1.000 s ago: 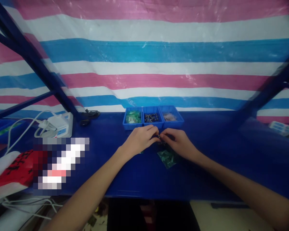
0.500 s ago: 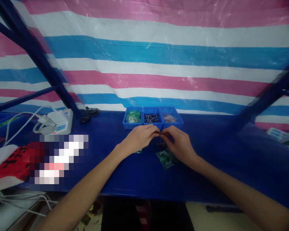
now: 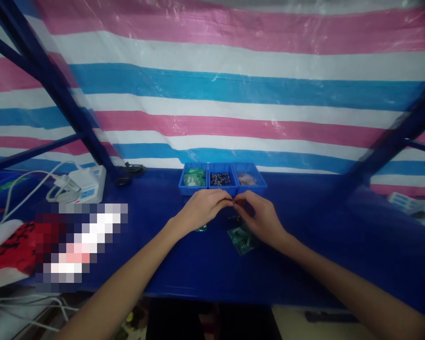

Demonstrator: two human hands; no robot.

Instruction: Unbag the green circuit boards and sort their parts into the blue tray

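Note:
My left hand (image 3: pixel 207 208) and my right hand (image 3: pixel 260 215) meet above the blue table, fingertips pinched together on something small and dark that I cannot make out. Below my right hand lies a green packet (image 3: pixel 241 241), with a few small dark parts (image 3: pixel 234 218) just behind it. Another green piece (image 3: pixel 201 228) peeks out from under my left hand, mostly hidden. Right behind my hands stand three joined blue bins: the left bin holds green packets (image 3: pixel 194 177), the middle one small black-and-metal parts (image 3: pixel 220 179), the right one pale pinkish pieces (image 3: pixel 247 180).
A white power strip (image 3: pixel 92 186) with cables stands at the left, near a black object (image 3: pixel 134 168). A red and white bag (image 3: pixel 12 248) lies at the left edge. Blue frame posts (image 3: pixel 63 106) rise on both sides before a striped sheet (image 3: pixel 233 89).
The view has tilted up slightly, so everything sits a little lower. Both hands keep their fingertips together, with only a slight shift of the fingers.

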